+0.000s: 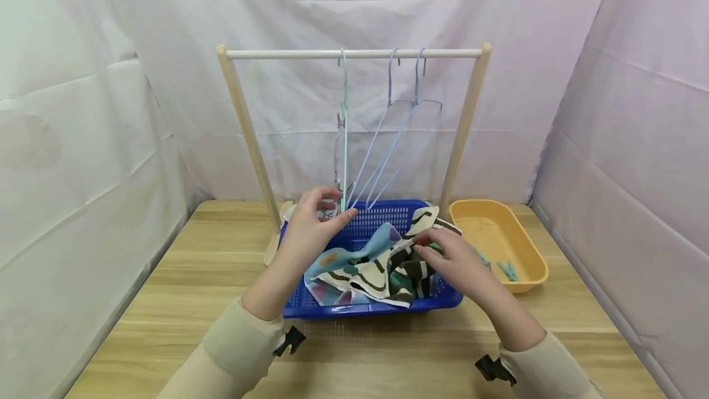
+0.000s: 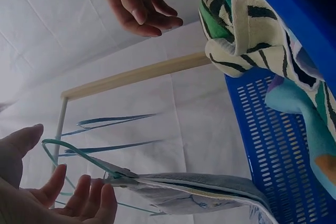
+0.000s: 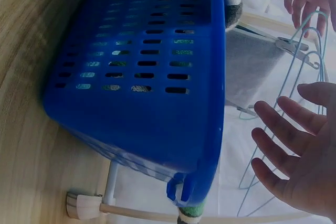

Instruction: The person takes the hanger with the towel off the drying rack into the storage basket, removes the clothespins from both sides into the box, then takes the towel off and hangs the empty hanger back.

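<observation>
My left hand (image 1: pixel 312 220) is raised beside the lower part of a green wire hanger (image 1: pixel 346 146), thumb and fingers apart. From that hanger hangs a greyish cloth (image 2: pixel 205 198), held by a metal clip (image 2: pixel 122 174) in the left wrist view. My right hand (image 1: pixel 451 260) hovers at the right side of a blue slotted basket (image 1: pixel 382 310), its fingers spread and holding nothing in the right wrist view. Inside the basket lie a cream-and-dark striped cloth (image 1: pixel 376 273) and a light blue cloth (image 1: pixel 335 257), heaped together. Whether the left fingers touch the hanger is unclear.
A rack with a white rail (image 1: pixel 277 54) and wooden legs stands behind the basket. Two blue hangers (image 1: pixel 382 125) hang on its right half. To the right sits a yellow tray (image 1: pixel 540 257) with teal clothespins (image 1: pixel 508 271). White curtains surround the wooden table (image 1: pixel 188 282).
</observation>
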